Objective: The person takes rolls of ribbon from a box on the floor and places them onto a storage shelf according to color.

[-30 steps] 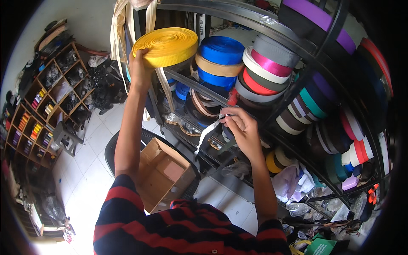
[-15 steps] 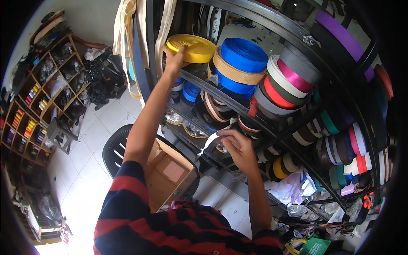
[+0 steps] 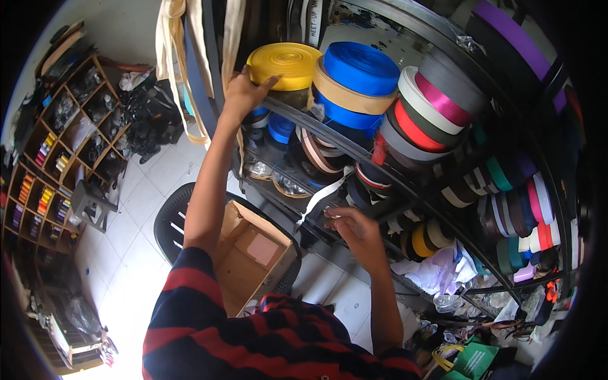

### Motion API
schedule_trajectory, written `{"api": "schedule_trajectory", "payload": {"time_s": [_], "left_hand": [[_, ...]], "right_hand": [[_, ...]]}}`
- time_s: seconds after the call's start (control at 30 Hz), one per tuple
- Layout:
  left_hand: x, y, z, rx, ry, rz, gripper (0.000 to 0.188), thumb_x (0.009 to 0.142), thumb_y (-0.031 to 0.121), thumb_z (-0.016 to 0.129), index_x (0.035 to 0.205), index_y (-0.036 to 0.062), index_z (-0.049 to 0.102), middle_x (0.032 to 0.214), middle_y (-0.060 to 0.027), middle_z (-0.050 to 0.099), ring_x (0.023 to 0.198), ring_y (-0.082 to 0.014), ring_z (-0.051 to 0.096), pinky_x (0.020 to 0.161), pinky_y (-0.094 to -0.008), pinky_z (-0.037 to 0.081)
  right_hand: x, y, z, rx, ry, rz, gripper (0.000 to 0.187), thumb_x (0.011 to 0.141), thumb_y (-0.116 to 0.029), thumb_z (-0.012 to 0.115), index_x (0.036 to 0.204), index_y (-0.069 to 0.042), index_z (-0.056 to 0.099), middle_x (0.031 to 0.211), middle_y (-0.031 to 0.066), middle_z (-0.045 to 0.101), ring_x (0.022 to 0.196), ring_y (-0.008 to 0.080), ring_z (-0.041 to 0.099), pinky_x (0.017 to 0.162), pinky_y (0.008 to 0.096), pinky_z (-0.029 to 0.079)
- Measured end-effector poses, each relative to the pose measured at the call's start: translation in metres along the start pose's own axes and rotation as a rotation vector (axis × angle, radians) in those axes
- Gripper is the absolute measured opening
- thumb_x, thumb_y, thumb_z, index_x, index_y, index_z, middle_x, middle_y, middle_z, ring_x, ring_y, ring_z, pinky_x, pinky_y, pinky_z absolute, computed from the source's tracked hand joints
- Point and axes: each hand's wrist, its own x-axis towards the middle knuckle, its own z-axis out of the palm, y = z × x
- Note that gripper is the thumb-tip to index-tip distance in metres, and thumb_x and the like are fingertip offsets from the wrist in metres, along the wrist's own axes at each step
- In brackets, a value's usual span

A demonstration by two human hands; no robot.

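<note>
A yellow roll of webbing (image 3: 285,63) lies flat at the left end of the upper shelf. My left hand (image 3: 246,95) grips its near left edge, the thumb along the front and the fingertips partly hidden. Lower down, my right hand (image 3: 356,231) has its fingers curled and pinched together; whatever small thing may be in them is too unclear to name. Just left of its fingertips a white strip (image 3: 322,197) hangs from the rack, apart from the hand. Stacked blue webbing rolls (image 3: 361,66), with a tan one between, stand right of the yellow roll.
The black metal rack (image 3: 304,117) holds several more coloured rolls. A cardboard box (image 3: 278,269) rests on a black chair (image 3: 170,218) below my arms. Cream straps (image 3: 170,69) hang at the rack's left end. A wooden cubbyhole shelf (image 3: 63,149) and a stool (image 3: 92,202) stand left.
My right hand has let go of the white strip and moved slightly down. My left hand has shifted from the yellow roll's top to its near left edge. The view has tilted slightly.
</note>
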Motion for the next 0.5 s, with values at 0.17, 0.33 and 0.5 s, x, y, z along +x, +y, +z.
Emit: {"api": "schedule_trajectory", "payload": {"time_s": [0.17,0.33,0.5], "left_hand": [[-0.015,-0.009,0.004,0.244,0.158,0.284,0.054,0.077,0.037,0.071,0.123,0.0116,0.06,0.12,-0.0214,0.055,0.108,-0.0341,0.057,0.092,-0.0383,0.046],[-0.018,0.008,-0.006,0.157,0.066,0.338,0.032,0.081,0.019,0.065,0.111,0.0075,0.065,0.107,-0.0157,0.059,0.098,-0.0327,0.06,0.086,-0.0379,0.048],[-0.036,0.02,-0.017,0.047,0.098,0.346,0.029,0.08,0.021,0.066,0.104,0.004,0.067,0.104,-0.0177,0.065,0.095,-0.0346,0.063,0.084,-0.0371,0.048]], "right_hand": [[-0.023,0.011,-0.01,0.025,0.051,0.046,0.019,0.09,-0.002,0.054,0.108,0.003,0.058,0.103,0.0127,0.066,0.094,0.0179,0.065,0.084,0.0297,0.049],[-0.05,0.018,-0.022,0.025,0.119,0.086,0.02,0.09,-0.003,0.055,0.109,0.003,0.058,0.106,0.0133,0.065,0.095,0.0188,0.065,0.086,0.0304,0.048],[-0.082,0.017,-0.036,0.117,0.178,-0.007,0.024,0.094,-0.012,0.05,0.111,0.004,0.057,0.107,0.0162,0.063,0.094,0.0246,0.064,0.085,0.0359,0.048]]}}
